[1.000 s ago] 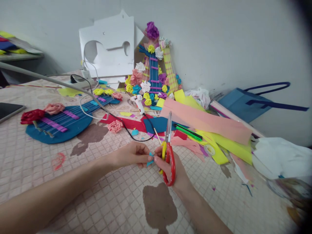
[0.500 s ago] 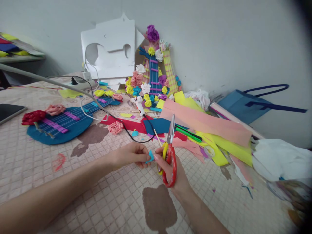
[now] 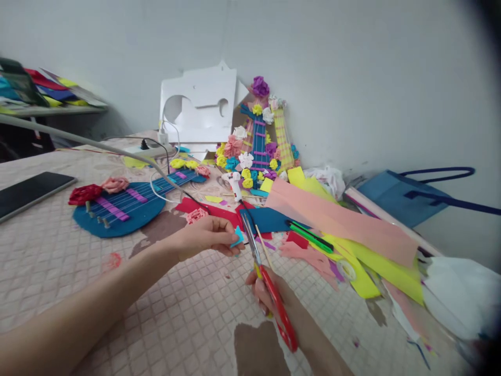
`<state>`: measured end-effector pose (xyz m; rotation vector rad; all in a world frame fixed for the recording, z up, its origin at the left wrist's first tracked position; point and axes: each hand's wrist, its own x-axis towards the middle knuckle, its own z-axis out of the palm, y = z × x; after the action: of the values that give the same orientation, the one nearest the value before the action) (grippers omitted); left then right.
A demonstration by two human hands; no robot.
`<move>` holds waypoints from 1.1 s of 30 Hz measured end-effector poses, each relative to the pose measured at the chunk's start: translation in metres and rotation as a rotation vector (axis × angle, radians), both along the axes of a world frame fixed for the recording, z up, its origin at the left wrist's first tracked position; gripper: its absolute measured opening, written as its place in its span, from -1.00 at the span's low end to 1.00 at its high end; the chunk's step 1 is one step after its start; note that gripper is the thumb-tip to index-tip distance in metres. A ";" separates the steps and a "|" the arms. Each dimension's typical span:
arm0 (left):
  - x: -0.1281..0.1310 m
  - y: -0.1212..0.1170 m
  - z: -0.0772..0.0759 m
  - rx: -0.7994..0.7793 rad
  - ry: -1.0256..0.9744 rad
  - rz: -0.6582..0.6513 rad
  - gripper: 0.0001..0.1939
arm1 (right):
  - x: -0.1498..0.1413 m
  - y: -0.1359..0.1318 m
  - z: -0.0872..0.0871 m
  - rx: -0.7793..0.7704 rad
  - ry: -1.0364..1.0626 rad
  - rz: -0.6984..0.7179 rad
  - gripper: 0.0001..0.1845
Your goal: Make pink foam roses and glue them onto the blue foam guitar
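Observation:
Between the thumb and fingers of my left hand (image 3: 209, 239) is a small light-blue paper piece (image 3: 237, 237), its pointed edges sticking out to the right. My right hand (image 3: 270, 292) grips a pair of scissors (image 3: 278, 308) with one red and one yellow handle. Their blades look closed and point up and away, the tips just right of the paper piece. A wooden stick (image 3: 263, 245) lies behind the blades. Beyond my hands rests a white glue gun (image 3: 234, 185). To the left lies a blue paper guitar (image 3: 133, 222) with strings and paper roses.
Decorated guitars (image 3: 259, 138) lean on the wall beside white foam board (image 3: 201, 120). At right lie pink paper (image 3: 336, 216), yellow paper strips (image 3: 364, 261), a green cutter knife (image 3: 311, 237), a tape roll (image 3: 346, 270) and a blue bag (image 3: 401, 196). A phone (image 3: 35, 193) is at left; cables cross the table.
My hands have moved apart. The scissors have swung lower, blades now tilting left, while my left hand has lifted the paper piece slightly away. The camera view has shifted up and left.

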<state>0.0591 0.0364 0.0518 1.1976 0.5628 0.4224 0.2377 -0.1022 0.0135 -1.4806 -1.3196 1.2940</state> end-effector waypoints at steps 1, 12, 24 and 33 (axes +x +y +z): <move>-0.001 0.000 0.001 0.004 -0.008 0.004 -0.69 | 0.000 0.000 0.001 -0.006 -0.013 0.011 -0.55; -0.007 0.007 0.001 0.074 -0.036 0.003 -0.75 | 0.001 -0.007 0.011 -0.078 -0.089 0.060 -0.77; -0.005 0.006 0.003 0.023 -0.013 0.030 -0.72 | -0.002 -0.005 0.021 0.031 -0.291 0.090 -0.71; -0.006 0.009 0.000 0.011 -0.029 0.011 -0.75 | 0.003 -0.003 0.009 0.060 -0.270 0.099 -0.61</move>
<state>0.0532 0.0451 0.0520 1.1975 0.5431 0.4515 0.2411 -0.1052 0.0228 -1.6069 -1.6088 1.1319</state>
